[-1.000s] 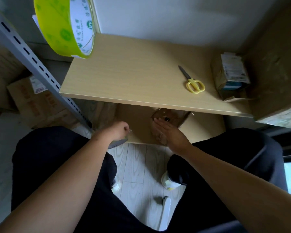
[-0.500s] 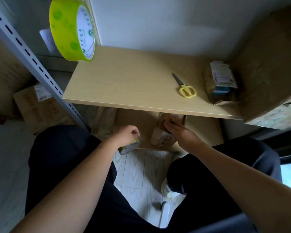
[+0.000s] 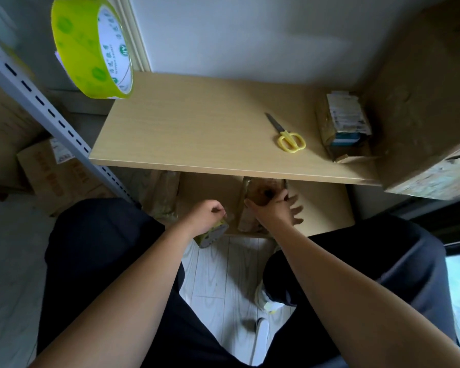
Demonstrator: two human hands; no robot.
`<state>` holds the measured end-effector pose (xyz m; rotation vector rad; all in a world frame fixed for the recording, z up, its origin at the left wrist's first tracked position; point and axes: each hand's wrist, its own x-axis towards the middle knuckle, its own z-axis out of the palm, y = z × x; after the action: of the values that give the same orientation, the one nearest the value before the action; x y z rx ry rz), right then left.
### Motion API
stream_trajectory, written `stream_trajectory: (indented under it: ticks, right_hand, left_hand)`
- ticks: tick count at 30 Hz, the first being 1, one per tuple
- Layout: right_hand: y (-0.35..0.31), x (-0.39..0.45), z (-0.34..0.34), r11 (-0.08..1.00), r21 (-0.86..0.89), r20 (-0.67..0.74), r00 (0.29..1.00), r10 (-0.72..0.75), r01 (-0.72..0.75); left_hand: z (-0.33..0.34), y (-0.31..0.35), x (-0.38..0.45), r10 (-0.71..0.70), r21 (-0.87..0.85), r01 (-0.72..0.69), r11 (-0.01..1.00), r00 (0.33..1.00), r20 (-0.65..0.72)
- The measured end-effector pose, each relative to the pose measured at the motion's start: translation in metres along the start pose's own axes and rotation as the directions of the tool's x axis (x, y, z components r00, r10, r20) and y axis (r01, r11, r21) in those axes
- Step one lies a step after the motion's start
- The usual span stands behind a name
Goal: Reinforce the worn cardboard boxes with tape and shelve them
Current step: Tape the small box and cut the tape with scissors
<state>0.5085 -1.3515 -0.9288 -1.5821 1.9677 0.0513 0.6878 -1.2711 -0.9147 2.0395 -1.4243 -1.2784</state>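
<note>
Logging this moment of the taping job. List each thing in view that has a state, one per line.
Left hand: curled, grips a small tape roll below the shelf edge.
Right hand: fingers spread, resting on the taped box on the lower shelf.
Scissors: closed, lying flat on the wooden shelf.
Large tape roll: on edge, up by the rack upright.
Small labelled box: a flap sticking out at its base.

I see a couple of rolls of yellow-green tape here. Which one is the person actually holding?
The small roll low down, below the wooden shelf, gripped in the left hand. The big roll at upper left, by the metal rack post, has no hand on it.
</note>
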Motion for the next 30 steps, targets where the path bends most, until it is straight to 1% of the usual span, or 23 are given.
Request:
stream_trajectory:
  ticks: [2,5,7,9,12,15,17,20,21,23,25,26,27,28,29,30]
  right_hand:
    - [-0.009,-0.002,0.010,0.988,0.142,-0.035,0.998,0.059,-0.054]
    - [-0.014,0.000,0.010,0.982,0.186,-0.057,0.998,0.035,-0.024]
    - [-0.012,0.004,0.003,0.989,0.151,-0.032,0.999,0.009,-0.004]
    - [-0.009,0.009,-0.003,0.997,0.072,0.022,1.000,-0.019,0.018]
    - [-0.006,0.018,-0.014,0.989,-0.075,0.095,0.989,-0.117,0.124]
    - [0.004,0.024,-0.025,0.961,-0.163,0.131,0.970,-0.204,0.224]
    - [0.016,0.024,-0.033,0.932,-0.185,0.134,0.947,-0.291,0.313]
    - [0.034,0.029,-0.043,0.890,-0.161,0.152,0.902,-0.405,0.426]
    - [0.037,0.033,-0.045,0.887,-0.157,0.169,0.896,-0.410,0.435]
    - [0.037,0.039,-0.048,0.908,-0.130,0.204,0.907,-0.369,0.399]
    - [0.032,0.039,-0.050,0.909,-0.196,0.217,0.920,-0.325,0.368]
    - [0.031,0.035,-0.050,0.893,-0.253,0.178,0.925,-0.336,0.373]
    - [0.029,0.029,-0.050,0.870,-0.299,0.090,0.920,-0.383,0.391]
    - [0.029,0.022,-0.048,0.847,-0.315,-0.025,0.889,-0.458,0.428]
    - [0.028,0.012,-0.045,0.824,-0.291,-0.128,0.833,-0.538,0.487]
    - [0.026,0.000,-0.040,0.798,-0.226,-0.180,0.781,-0.598,0.559]
  left_hand:
    - [-0.001,-0.004,0.002,-0.015,0.002,0.015,1.000,1.000,-0.008]
    - [-0.004,-0.008,0.005,-0.035,-0.020,0.035,0.999,0.999,-0.021]
    - [-0.005,-0.009,0.007,-0.044,-0.034,0.043,0.998,0.999,-0.026]
    - [-0.003,-0.010,0.008,-0.046,-0.039,0.045,0.998,0.999,-0.017]
    - [0.002,-0.011,0.007,-0.045,-0.035,0.045,0.998,0.999,-0.003]
    - [0.001,-0.010,0.004,-0.032,-0.031,0.032,0.999,0.999,-0.004]
    - [-0.002,-0.008,0.004,-0.023,-0.030,0.023,0.999,1.000,-0.013]
    - [-0.004,-0.003,0.003,-0.022,-0.032,0.021,0.999,0.999,-0.025]
    - [-0.003,-0.003,0.002,-0.021,-0.029,0.021,0.999,1.000,-0.021]
    - [0.001,-0.002,0.000,-0.019,-0.014,0.019,1.000,1.000,-0.006]
    - [0.002,-0.001,-0.002,-0.013,-0.012,0.013,1.000,1.000,0.006]
    - [0.002,0.000,-0.003,-0.005,-0.015,0.005,1.000,1.000,0.011]
    - [0.001,0.001,-0.004,0.007,-0.017,-0.006,1.000,1.000,0.016]
    - [0.001,0.003,-0.005,0.021,-0.018,-0.020,1.000,1.000,0.022]
    - [0.000,0.004,-0.006,0.034,-0.019,-0.034,0.999,0.999,0.026]
    - [-0.001,0.005,-0.007,0.046,-0.021,-0.045,0.999,0.999,0.028]
